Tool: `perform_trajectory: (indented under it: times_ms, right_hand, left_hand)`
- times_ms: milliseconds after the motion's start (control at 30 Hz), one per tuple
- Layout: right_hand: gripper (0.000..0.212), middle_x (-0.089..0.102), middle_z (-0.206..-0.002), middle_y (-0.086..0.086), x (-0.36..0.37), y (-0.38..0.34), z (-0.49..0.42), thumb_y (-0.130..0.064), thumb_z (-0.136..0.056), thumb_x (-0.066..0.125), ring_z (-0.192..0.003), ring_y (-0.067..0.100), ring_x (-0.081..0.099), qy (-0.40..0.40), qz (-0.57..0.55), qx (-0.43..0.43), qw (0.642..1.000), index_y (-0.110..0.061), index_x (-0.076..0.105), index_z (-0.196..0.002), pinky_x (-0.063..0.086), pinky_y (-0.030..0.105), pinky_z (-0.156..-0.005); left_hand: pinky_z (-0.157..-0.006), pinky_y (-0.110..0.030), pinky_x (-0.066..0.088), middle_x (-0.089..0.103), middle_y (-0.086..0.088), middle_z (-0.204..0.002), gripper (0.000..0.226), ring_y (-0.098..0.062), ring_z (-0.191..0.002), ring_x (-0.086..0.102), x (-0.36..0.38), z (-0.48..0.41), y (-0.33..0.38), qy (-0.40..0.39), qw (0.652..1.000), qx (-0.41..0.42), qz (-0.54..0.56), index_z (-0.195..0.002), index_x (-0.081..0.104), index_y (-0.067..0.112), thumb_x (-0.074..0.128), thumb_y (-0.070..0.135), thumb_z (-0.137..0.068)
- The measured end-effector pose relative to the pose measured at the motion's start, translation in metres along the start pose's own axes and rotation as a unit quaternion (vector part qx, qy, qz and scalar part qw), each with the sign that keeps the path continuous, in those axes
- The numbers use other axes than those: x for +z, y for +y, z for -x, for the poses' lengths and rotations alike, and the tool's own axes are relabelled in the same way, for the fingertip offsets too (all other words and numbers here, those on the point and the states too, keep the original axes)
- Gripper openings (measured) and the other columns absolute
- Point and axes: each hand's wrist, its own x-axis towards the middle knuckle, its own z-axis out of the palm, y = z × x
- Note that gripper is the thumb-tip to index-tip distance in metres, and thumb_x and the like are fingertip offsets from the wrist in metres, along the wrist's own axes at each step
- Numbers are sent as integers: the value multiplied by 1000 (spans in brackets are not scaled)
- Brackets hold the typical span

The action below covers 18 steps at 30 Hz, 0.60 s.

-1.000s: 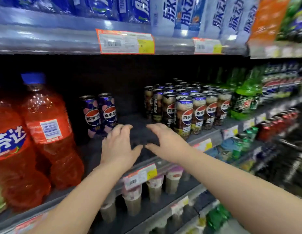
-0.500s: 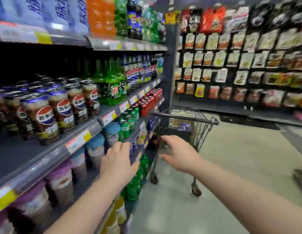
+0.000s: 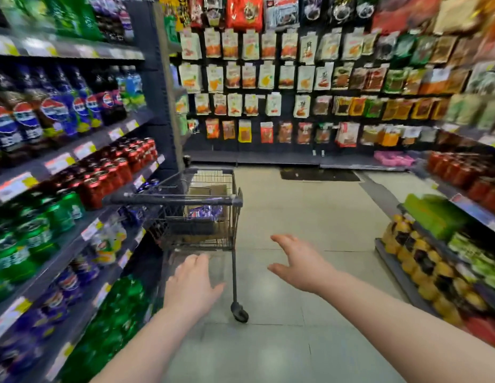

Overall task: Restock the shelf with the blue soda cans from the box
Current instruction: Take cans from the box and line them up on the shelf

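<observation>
A dark shopping cart (image 3: 185, 200) stands in the aisle ahead of me, close to the drinks shelf (image 3: 75, 150) on the left. Inside it sits a brown cardboard box (image 3: 223, 217) with blue soda cans (image 3: 203, 212) showing at its top. My left hand (image 3: 191, 286) is stretched out below the cart's near end, fingers apart, holding nothing. My right hand (image 3: 299, 261) hovers to the right of the cart, fingers spread and empty. Neither hand touches the cart.
The left shelving holds bottled cola, red cans (image 3: 116, 170), green cans and green bottles. A wall of hanging snack bags (image 3: 296, 78) closes the aisle's far end. Shelves with packaged goods (image 3: 434, 261) line the right side. Tiled floor (image 3: 310, 217) runs between.
My view has swung right, from the canned-cola shelf to the aisle and cart. Both hands left the shelf edge and now reach toward the cart, still empty.
</observation>
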Motion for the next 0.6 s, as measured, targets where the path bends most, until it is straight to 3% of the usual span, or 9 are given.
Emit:
perform_trajectory:
  times_ms: [267,600]
  right_hand:
    - [65,36,-146,3,-2,77,-102,-42,-87,55,-136,21,31,-5,0,12,1000,-22,29,-143,29,36,-111]
    - [66,35,-148,0,-39,158,-280,-44,-87,54,-137,19,30,27,28,52,998,-21,28,-143,28,37,-111]
  left_hand:
    - [-98,-38,38,43,-3,-134,64,-26,-123,42,25,-122,52,23,999,30,-11,-134,35,19,57,49,-81]
    - [-93,-41,40,50,-4,-127,59,-28,-117,46,25,-348,103,58,996,62,2,-124,43,21,57,53,-77]
